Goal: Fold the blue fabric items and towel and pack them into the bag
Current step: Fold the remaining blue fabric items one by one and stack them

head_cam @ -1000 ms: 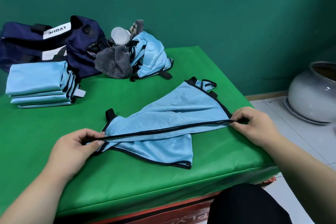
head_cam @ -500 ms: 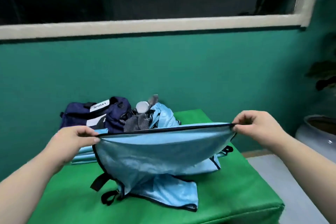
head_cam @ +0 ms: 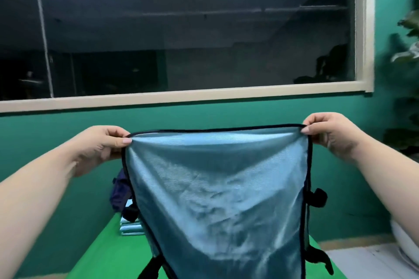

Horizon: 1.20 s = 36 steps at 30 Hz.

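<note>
- The blue fabric item (head_cam: 217, 199), flat on the green table (head_cam: 113, 253) a second ago, is now held up.
- Its top corners are pinched by the left hand (head_cam: 99, 147) and right hand (head_cam: 328, 136).
- Judged: shaken out before folding.

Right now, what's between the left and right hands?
Only the blue fabric item: its black-trimmed top edge spans from the left hand to the right hand, each pinching a corner. Head view.

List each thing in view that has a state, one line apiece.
blue fabric item: unfolded, held up, hanging spread.
left hand grip: pinches its top left corner.
right hand grip: pinches its top right corner.
folded blue stack: folded, lying on the green table.
navy bag: mostly hidden; open or zipped, cannot tell.
</note>
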Available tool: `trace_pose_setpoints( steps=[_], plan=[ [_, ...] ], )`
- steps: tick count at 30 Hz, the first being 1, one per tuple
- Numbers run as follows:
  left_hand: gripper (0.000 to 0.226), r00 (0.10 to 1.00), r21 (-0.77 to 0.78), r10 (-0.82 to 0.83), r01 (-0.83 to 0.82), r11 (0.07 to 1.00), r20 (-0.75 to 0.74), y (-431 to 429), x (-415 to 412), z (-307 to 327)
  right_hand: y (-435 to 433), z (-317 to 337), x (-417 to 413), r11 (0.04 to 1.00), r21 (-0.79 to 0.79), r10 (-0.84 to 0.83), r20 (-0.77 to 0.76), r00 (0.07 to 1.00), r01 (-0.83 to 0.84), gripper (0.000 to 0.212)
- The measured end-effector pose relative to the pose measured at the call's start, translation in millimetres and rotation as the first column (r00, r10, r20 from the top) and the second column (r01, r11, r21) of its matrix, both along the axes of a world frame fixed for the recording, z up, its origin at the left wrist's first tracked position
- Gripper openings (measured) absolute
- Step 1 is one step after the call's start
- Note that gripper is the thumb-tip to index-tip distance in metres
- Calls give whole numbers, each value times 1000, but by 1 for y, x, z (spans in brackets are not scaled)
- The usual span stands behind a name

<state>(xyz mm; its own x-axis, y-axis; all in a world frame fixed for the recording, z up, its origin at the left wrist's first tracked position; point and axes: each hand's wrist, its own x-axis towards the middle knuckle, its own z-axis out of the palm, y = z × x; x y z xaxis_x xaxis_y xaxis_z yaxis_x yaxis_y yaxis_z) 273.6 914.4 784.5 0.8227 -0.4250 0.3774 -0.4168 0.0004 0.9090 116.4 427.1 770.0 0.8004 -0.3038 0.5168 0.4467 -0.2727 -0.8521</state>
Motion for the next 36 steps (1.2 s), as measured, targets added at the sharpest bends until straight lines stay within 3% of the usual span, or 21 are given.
trace_pose_setpoints(
  steps=[7, 10, 13, 15, 18, 21, 24, 29, 33, 36],
  plan=[
    [61, 990, -73, -46, 36, 997, -133, -11, 20, -28, -6, -21, 33, 984, 171, 57, -53, 997, -47, 19],
    [43, 971, -120, -101, 76, 990, -218, -23, 41, -40, -14, -36, 65, 966, 255, 80, -101, 992, -52, 30],
    [59, 958, -89, -85, 63, 994, -274, -33, 69, -44, -19, -39, 99, 959, 284, 70, -137, 988, -28, 40],
    [45, 950, -91, -54, 27, 995, -308, -40, 90, -38, -21, -31, 125, 954, 301, 52, -154, 987, -4, 38],
    [10, 946, -118, 32, -74, 990, -324, -59, 127, -11, -26, 2, 164, 944, 328, 21, -152, 988, 30, 15],
    [8, 958, -84, 112, -138, 987, -264, -74, 171, 43, -33, 60, 199, 952, 299, -28, -107, 994, 59, 8],
    [9, 976, -31, 144, -151, 988, -164, -85, 198, 111, -42, 125, 222, 971, 227, -82, 5, 997, 79, 15],
    [15, 986, -178, 157, -145, 973, 54, -81, 193, 193, -39, 212, 221, 973, 221, -113, 229, 967, 62, 17],
    [18, 977, -105, 54, -32, 994, 206, -60, 148, 184, -35, 207, 183, 980, 200, -57, 283, 957, 0, 20],
    [61, 983, 62, 25, -37, 997, 180, -44, 119, 141, -35, 153, 146, 988, 133, 49, 200, 978, -76, 29]
  ],
)
